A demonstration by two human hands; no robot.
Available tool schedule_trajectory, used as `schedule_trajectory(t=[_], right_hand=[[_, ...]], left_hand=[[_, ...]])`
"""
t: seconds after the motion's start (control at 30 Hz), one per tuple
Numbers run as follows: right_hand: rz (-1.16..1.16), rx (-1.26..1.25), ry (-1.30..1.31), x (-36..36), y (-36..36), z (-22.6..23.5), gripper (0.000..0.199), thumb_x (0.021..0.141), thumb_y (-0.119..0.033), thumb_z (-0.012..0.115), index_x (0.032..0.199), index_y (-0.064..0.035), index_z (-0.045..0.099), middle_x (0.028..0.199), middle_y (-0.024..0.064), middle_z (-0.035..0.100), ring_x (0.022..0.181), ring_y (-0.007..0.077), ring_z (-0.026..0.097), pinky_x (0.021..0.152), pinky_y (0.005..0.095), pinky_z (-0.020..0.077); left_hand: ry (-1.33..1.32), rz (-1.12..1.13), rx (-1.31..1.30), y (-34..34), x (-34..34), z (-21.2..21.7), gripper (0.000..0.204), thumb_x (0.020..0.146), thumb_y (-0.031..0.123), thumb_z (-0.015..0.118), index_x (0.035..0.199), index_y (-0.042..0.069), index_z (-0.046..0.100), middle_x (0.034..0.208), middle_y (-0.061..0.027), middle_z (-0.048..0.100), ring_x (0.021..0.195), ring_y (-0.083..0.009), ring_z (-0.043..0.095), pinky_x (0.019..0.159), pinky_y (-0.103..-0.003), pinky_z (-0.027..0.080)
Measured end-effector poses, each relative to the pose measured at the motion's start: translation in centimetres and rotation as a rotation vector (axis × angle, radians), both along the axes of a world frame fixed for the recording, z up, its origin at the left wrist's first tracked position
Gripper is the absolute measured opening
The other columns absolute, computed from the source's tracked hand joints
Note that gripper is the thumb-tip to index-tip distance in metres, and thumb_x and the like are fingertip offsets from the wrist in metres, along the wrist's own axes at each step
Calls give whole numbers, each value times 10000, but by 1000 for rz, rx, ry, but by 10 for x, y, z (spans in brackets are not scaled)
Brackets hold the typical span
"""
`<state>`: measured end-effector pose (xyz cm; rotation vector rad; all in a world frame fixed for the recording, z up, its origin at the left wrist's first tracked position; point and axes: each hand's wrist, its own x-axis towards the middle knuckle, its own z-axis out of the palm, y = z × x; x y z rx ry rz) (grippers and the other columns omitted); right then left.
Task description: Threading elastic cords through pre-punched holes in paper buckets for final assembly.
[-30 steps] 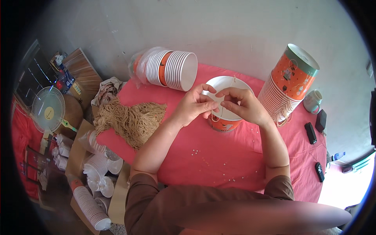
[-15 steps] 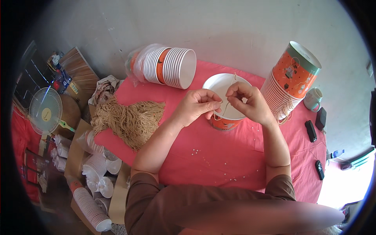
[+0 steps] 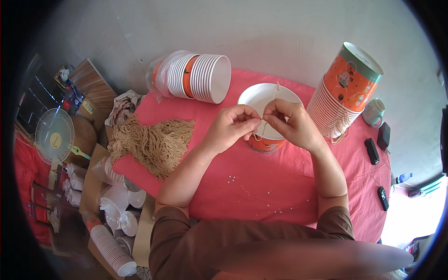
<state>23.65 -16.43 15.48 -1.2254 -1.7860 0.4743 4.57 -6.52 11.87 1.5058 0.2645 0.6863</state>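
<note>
An orange paper bucket [image 3: 267,144] with a white inside stands upright on the red cloth, and a thin tan cord [image 3: 276,93] runs from its far rim toward my fingers. Over the near rim, my left hand [image 3: 235,127] pinches the cord between thumb and forefinger. Close against it, my right hand [image 3: 291,122] pinches the cord too, fingertips nearly touching those of the left. The fingers hide the exact spot where the cord is held. Beside my left forearm lies a thick bundle of tan cords [image 3: 156,144].
Nested buckets [image 3: 207,78], partly in clear plastic, lie at the back left. At the right rises a tall upside-down bucket stack [image 3: 347,88] with cords hanging off it. A mug [image 3: 373,113] and black devices sit beyond it. White bits [image 3: 232,179] dot the red cloth [image 3: 252,193].
My right hand has moved left and slightly down, closing the gap to my left hand. The left hand stays almost in place, and the whole view has shifted slightly.
</note>
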Motion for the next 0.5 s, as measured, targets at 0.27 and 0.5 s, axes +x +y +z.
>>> schedule_trajectory(t=[0.27,0.5], right_hand=[[8,-34,81,4,-1,2,63,928,-23,639,982,1,621,762,54,621,662,102,558,596,274,463],[81,-29,-6,-1,-6,6,152,898,24,631,1046,-6,645,787,52,635,688,112,594,630,279,499]], left_hand=[[75,274,310,-10,2,-3,48,935,41,660,956,1,646,785,21,648,678,-6,548,581,-180,429],[178,261,400,-24,4,1,103,911,59,692,969,-26,679,785,-19,692,699,-47,629,609,-224,501]])
